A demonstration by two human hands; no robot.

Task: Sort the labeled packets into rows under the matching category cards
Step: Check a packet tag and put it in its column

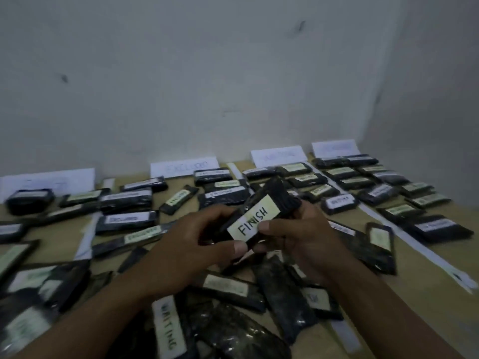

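Observation:
Both my hands hold up one black packet whose white label reads FINISH. My left hand grips its lower left end and my right hand pinches its right side. Several white category cards lean on the wall at the back: one at far left, one reading EXCLUDED, one further right and one at far right. Rows of black labelled packets lie below each card. A loose heap of packets lies under my wrists, one labelled WAITING.
White paper strips on the tan table separate the rows. The grey wall closes off the back, and a second wall meets it at the right corner. Loose packets crowd the near left.

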